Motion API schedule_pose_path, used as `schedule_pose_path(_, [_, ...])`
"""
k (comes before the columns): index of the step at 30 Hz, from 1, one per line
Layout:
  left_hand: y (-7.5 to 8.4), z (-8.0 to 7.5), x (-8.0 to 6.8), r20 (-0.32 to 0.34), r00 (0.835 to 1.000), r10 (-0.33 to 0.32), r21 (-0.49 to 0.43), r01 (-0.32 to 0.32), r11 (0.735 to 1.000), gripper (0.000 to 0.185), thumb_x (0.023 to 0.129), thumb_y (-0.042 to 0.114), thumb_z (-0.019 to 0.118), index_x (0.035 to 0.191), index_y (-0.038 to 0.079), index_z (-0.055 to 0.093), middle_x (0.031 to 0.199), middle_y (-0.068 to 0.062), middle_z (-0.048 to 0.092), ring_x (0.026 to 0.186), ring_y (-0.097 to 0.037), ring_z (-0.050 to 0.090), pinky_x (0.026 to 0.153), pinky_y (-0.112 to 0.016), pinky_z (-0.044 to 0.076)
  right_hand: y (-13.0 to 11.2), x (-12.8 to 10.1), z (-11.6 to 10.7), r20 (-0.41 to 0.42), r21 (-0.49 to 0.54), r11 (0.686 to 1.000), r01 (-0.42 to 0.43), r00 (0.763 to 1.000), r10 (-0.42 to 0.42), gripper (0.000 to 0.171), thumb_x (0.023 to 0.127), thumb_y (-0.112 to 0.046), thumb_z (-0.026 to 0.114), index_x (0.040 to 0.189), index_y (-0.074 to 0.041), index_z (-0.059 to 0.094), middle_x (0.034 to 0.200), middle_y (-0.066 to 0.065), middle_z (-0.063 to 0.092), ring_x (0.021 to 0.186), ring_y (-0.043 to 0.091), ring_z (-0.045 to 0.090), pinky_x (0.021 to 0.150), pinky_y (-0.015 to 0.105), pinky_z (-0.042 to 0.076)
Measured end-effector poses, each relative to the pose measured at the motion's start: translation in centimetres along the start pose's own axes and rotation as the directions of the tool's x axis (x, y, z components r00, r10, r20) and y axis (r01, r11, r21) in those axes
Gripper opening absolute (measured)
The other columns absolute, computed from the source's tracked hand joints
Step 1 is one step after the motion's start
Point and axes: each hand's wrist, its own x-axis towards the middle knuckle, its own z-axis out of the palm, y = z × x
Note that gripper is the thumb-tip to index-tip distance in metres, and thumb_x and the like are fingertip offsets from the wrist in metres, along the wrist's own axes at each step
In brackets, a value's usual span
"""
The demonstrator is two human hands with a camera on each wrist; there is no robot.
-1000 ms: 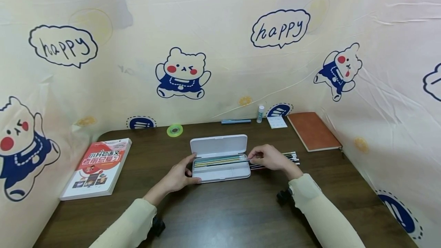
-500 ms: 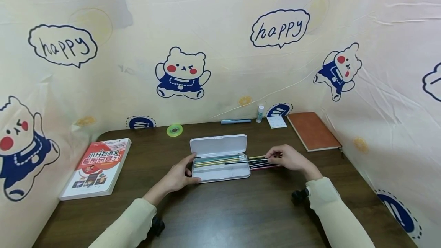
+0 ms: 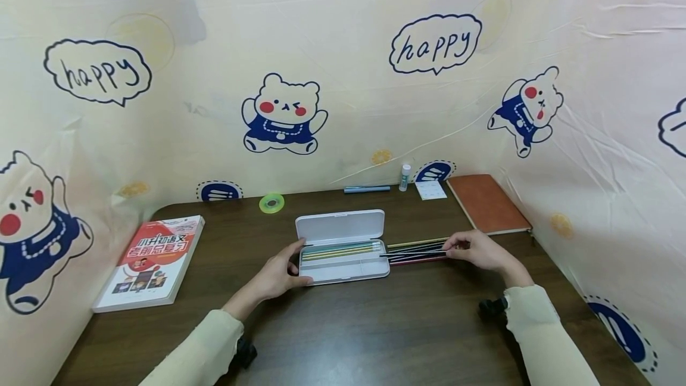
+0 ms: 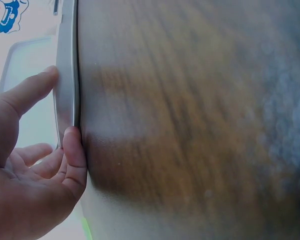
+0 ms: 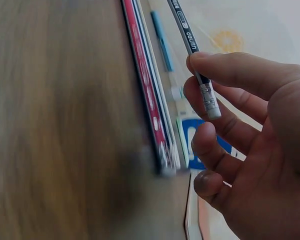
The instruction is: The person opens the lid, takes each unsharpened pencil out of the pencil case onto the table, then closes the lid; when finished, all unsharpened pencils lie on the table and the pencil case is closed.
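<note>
At the right hand (image 3: 481, 250), a pencil (image 5: 183, 26) is pinched; the case (image 3: 329, 270) gripped by the left hand (image 3: 276, 274) should be steadied.

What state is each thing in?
White rectangular pencil case, open
Dark lettered pencil, pinched by right hand
Green and yellow pencils, inside case
Loose pencils, beside case
Red-white paperback, closed
Brown notebook, closed
White-capped glue stick, upright
Blue pen, lying flat
Green tape roll, flat
</note>
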Motion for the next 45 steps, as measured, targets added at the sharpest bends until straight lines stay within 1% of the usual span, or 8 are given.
schedule_pose_path(8, [0.0,0.0,0.0,0.001,1.000,0.001,0.007,-0.001,1.000,0.094,0.079,0.024,0.086,0.156,0.015,0.032,0.144,-0.012,0.053,0.081,-0.012,0.054,0.071,-0.026,0.043,1.7,-1.0,-0.6,-0.010,-0.039,0.999,-0.032,0.999,0.031,0.007,0.094,-0.023,0.069,0.100,-0.021,0.073,0.099,-0.002,0.073,0.088,0.016,0.060,0.081,0.031,0.050])
schedule_pose_path(18, [0.1,0.0,0.0,0.001,1.000,0.000,0.001,0.000,1.000,0.095,0.079,0.025,0.086,0.156,0.015,0.032,0.142,-0.011,0.054,0.081,-0.013,0.054,0.071,-0.026,0.043,1.9,-1.1,-0.4,-0.042,-0.089,0.996,-0.006,0.999,0.002,0.008,0.092,-0.017,0.071,0.096,-0.020,0.076,0.096,-0.003,0.074,0.084,0.007,0.061,0.076,0.026,0.049])
schedule_pose_path(23, [0.1,0.0,0.1,0.002,1.000,0.002,0.005,-0.002,1.000,0.095,0.079,0.025,0.086,0.157,0.016,0.032,0.142,-0.010,0.054,0.081,-0.013,0.054,0.072,-0.027,0.043,1.8,-0.8,-0.1,-0.090,-0.138,0.990,0.000,0.996,-0.013,0.009,0.090,-0.015,0.073,0.094,-0.022,0.077,0.096,-0.004,0.075,0.088,0.011,0.063,0.075,0.027,0.048])
schedule_pose_path(27, [0.0,-0.1,0.1,0.003,1.000,0.004,0.004,-0.004,1.000,0.095,0.079,0.025,0.086,0.157,0.015,0.032,0.142,-0.011,0.053,0.082,-0.013,0.054,0.072,-0.027,0.043,1.8,-0.7,0.1,-0.091,-0.149,0.989,0.001,0.996,-0.014,0.011,0.088,-0.013,0.074,0.093,-0.022,0.078,0.097,-0.002,0.074,0.092,0.016,0.065,0.076,0.028,0.049])
schedule_pose_path(31, [0.0,-0.1,0.0,0.002,1.000,0.002,0.004,-0.002,1.000,0.095,0.079,0.025,0.086,0.156,0.015,0.032,0.141,-0.011,0.054,0.082,-0.013,0.054,0.071,-0.027,0.043,1.7,-0.6,0.1,-0.085,-0.144,0.990,-0.001,0.996,-0.012,0.010,0.088,-0.014,0.075,0.094,-0.022,0.078,0.099,-0.001,0.074,0.095,0.019,0.066,0.079,0.032,0.050])
schedule_pose_path(35, [0.1,-0.1,0.0,0.001,1.000,0.000,0.005,0.000,1.000,0.095,0.079,0.025,0.086,0.156,0.015,0.032,0.140,-0.010,0.054,0.082,-0.014,0.053,0.072,-0.028,0.043,1.6,-0.6,0.0,-0.080,-0.127,0.992,0.002,0.997,-0.013,0.011,0.088,-0.014,0.075,0.096,-0.021,0.078,0.099,-0.002,0.075,0.091,0.014,0.064,0.077,0.029,0.049])
schedule_pose_path(39, [0.1,0.0,0.0,0.000,1.000,0.002,0.005,-0.002,1.000,0.094,0.079,0.025,0.086,0.156,0.015,0.032,0.140,-0.011,0.054,0.082,-0.014,0.054,0.073,-0.028,0.043,1.1,-0.5,0.0,-0.075,-0.064,0.998,-0.014,0.997,0.010,0.011,0.089,-0.017,0.075,0.100,-0.018,0.076,0.096,-0.001,0.075,0.083,0.011,0.060,0.073,0.024,0.048])
schedule_pose_path(45, [0.1,0.0,0.0,-0.001,1.000,0.001,0.005,-0.001,1.000,0.095,0.079,0.025,0.086,0.156,0.015,0.032,0.141,-0.011,0.054,0.082,-0.014,0.054,0.073,-0.028,0.043,-0.2,0.3,0.1,-0.042,0.034,0.998,-0.054,0.998,0.055,0.019,0.094,-0.024,0.070,0.109,-0.014,0.073,0.099,0.002,0.071,0.086,0.017,0.058,0.071,0.028,0.052])
